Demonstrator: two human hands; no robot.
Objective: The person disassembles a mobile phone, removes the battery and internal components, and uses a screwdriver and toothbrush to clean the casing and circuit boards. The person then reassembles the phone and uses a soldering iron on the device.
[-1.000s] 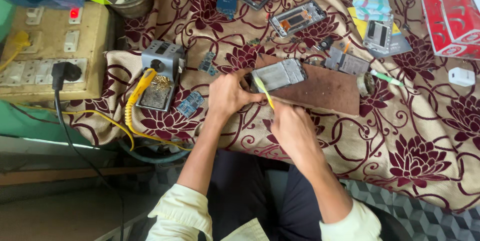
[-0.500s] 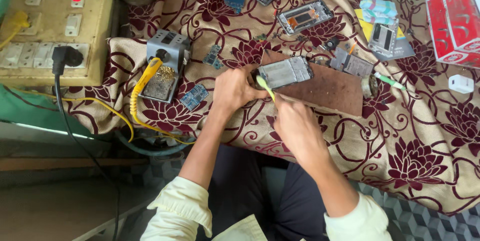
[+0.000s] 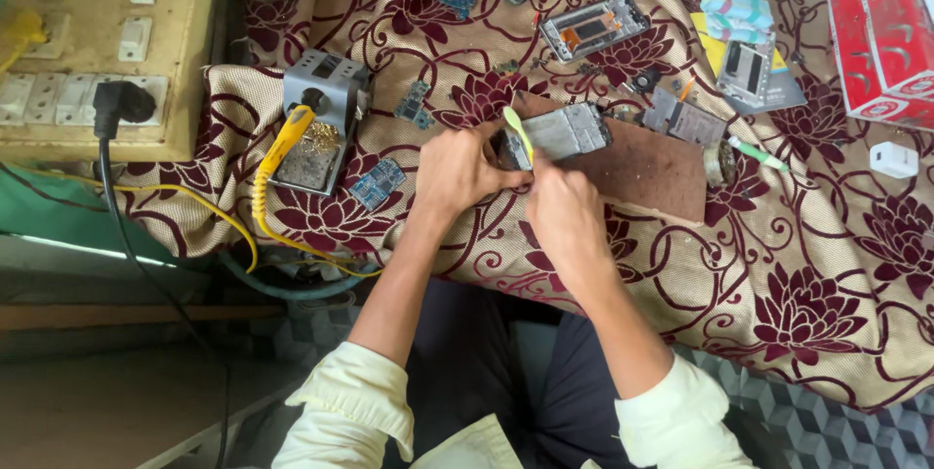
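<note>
The table is draped in a maroon flowered cloth whose near edge hangs over the person's lap. Open cloth lies to the right of the hands and toward the near right corner; the far side is crowded with parts.

One opened phone lies at the left end of a brown board, which sits mid-table. The left hand grips the phone's left end, fingers curled against it. The right hand, just beside the left and touching the phone's near edge, is clenched on a yellow-green tool whose tip rises over the phone's left part.

Left of the hands stands one grey iron stand with a yellow-handled iron resting in it, and its yellow cord drops over the table edge. Two small blue circuit boards lie between stand and hands. One phone frame lies farther back. At the far right stands one red box, with one white plug near it. A switchboard with one black plug fills the left edge.
</note>
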